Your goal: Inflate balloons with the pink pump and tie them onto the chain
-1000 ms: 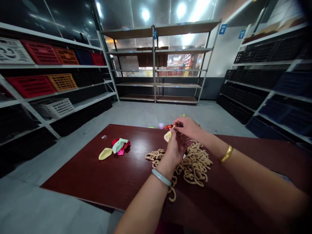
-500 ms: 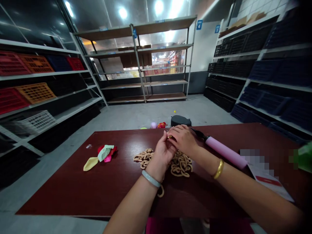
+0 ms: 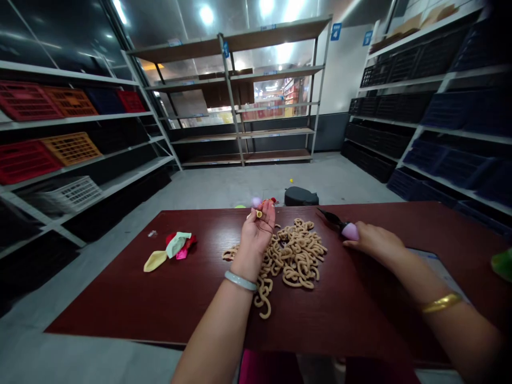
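Note:
My left hand (image 3: 257,234) is raised palm up above the table, thumb and fingers pinching a small yellow balloon (image 3: 259,214) whose round mouth shows; the rest of it is hidden. On the right, my right hand (image 3: 376,242) is wrapped round a pink hand pump (image 3: 351,231) with a black tapered nozzle pointing left. Most of the pump's barrel is covered by the hand. Between the hands lies a heap of tan curled, ring-like pieces (image 3: 302,253). Left of them rest several limp balloons, among them a pale green balloon (image 3: 178,245) and a yellow one (image 3: 155,261).
A dark red table (image 3: 200,304) spans the front. Beside my right forearm lies a sheet or card (image 3: 440,266), with a green object (image 3: 502,264) at the far right. Beyond the table sits a dark grey rounded object (image 3: 301,196). Shelves with crates (image 3: 72,149) line the sides.
My right hand has left my left hand, moved right and taken hold of the pink pump. My left hand has turned palm up, still pinching the yellow balloon. More of the tan heap shows.

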Available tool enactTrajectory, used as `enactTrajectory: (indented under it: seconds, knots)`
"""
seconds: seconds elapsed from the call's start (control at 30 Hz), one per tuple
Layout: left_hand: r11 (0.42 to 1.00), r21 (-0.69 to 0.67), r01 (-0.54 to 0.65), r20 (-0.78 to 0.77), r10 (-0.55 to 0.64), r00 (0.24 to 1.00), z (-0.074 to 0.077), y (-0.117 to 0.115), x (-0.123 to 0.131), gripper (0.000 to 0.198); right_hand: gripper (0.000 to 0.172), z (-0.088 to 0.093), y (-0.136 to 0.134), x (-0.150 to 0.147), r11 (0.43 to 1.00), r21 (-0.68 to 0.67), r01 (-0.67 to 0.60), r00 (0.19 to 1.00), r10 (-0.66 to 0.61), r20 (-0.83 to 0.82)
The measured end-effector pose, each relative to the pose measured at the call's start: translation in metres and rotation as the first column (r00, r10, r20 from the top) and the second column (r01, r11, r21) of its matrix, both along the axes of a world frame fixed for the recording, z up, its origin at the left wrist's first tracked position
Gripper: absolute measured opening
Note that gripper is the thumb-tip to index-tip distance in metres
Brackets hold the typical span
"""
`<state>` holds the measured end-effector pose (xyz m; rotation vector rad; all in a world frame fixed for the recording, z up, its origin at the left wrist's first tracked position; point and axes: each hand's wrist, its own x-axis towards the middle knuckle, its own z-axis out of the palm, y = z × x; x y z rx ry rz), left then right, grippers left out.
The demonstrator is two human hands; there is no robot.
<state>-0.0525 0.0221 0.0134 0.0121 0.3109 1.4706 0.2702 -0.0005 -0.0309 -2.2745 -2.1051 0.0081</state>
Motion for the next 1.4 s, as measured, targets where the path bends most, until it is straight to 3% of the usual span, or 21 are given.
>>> enactTrajectory:
  seconds: [0.1, 0.2, 0.27, 0.43, 0.6, 0.93, 1.4]
  knots:
    - [0.999, -0.008, -0.033, 0.013, 0.033, 0.999, -0.001, 0.003, -0.008, 0.024, 0.046, 0.009, 0.001, -0.017, 1.000, -0.005, -0.019, 0.999, 0.019, 0.035]
    - [0.997, -0.003, -0.075, -0.037, 0.075, 0.996, -0.006, 0.007, -0.017, 0.025, 0.052, 0.031, -0.004, -0.058, 0.960, 0.219, -0.177, 0.984, 0.168, 0.062]
    - [0.994, 0.007, -0.107, -0.116, 0.107, 0.987, -0.008, 0.010, -0.021, 0.026, 0.055, 0.043, -0.010, -0.088, 0.917, 0.295, -0.269, 0.963, 0.263, 0.060]
    - [0.983, 0.094, -0.160, -0.302, 0.181, 0.936, -0.012, 0.011, -0.018, 0.027, 0.054, 0.038, -0.019, -0.130, 0.888, 0.268, -0.373, 0.926, 0.376, 0.043]
    - [0.983, 0.122, -0.139, -0.395, 0.177, 0.902, -0.016, 0.008, -0.006, 0.025, 0.058, 0.025, -0.017, -0.124, 0.887, 0.266, -0.377, 0.921, 0.390, 0.003]
    - [0.971, 0.233, -0.058, -0.515, 0.174, 0.840, -0.032, 0.006, 0.008, 0.021, 0.059, 0.024, -0.017, -0.119, 0.893, 0.237, -0.381, 0.916, 0.400, -0.032]
    - [0.974, 0.222, -0.042, -0.545, 0.160, 0.823, -0.023, -0.007, 0.022, 0.020, 0.061, 0.019, -0.017, -0.116, 0.882, 0.284, -0.375, 0.909, 0.411, -0.074]
